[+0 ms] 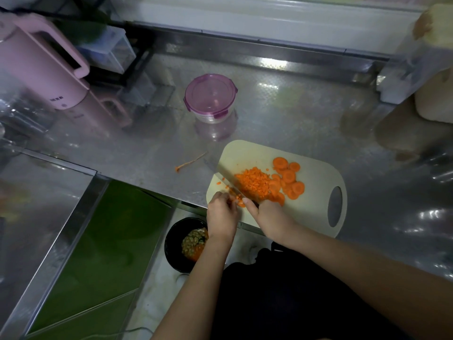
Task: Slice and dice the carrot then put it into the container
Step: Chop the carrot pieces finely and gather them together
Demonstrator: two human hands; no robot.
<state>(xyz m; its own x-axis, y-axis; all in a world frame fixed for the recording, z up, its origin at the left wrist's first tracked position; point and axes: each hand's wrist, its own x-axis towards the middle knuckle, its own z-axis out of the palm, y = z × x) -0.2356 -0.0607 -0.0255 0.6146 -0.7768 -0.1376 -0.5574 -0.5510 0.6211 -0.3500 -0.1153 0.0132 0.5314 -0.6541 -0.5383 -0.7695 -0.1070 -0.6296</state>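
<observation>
- While the carrot is only partly diced, it lies in two groups on the cutting board (316,209). The pile of diced carrot (255,184) is in the middle, and the carrot rounds (289,176) touch it on the side of the board's handle hole.
- The knife (224,175) has its long axis slanted, from your right hand up and to the left. Its blade stands along the left flank of the pile, so the uncut rounds are across the pile from it, to your right.
- Your right hand (267,217) is wrapped around the knife handle, with one finger stretched forward toward the blade. It is the hand nearer to the rounds.
- Your left hand (221,213) is just left of the blade, at the near edge of the board. Its fingers are bent down over a few small carrot bits (236,200). I cannot tell whether they pinch these bits or only touch them.
- I think the next cuts need the rounds to be brought under the blade, or the blade to be carried over the pile to them.
- The container (210,98) stands well apart on the steel counter (294,114), beyond the board and to the left. Its purple lid is on, so it must be opened first.
- A thin carrot tail (190,163) lies on the counter, left of the board.
</observation>
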